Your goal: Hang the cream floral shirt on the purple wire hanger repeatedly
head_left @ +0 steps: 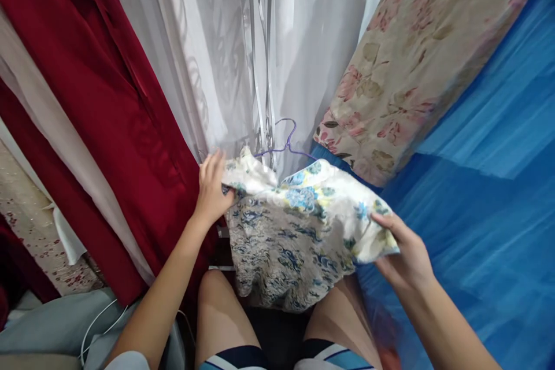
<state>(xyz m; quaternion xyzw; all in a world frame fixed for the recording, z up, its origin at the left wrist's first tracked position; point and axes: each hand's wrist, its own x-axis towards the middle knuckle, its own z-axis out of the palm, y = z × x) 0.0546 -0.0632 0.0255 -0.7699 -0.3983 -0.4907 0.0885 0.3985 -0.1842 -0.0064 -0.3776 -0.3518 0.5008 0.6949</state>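
Observation:
In front of my knees a white blouse (299, 225) with blue, yellow and green flowers hangs on a thin purple wire hanger (289, 141). My left hand (215, 188) has its thumb and fingers closed around the blouse's left shoulder or sleeve. At the other side my right hand (403, 245) pinches the edge of the right sleeve, thumb on top and fingers underneath. The cloth is spread between both hands, and its lower part drapes down over the gap between my legs. What the hanger's hook rests on, if anything, I cannot make out.
White curtains (316, 29) fall behind the blouse. Red cloth (117, 121) hangs to the left, with a cream floral cloth (390, 87) and blue sheer fabric (489, 185) at the right. A white cord (102, 329) lies over grey cushions (56, 324) at lower left.

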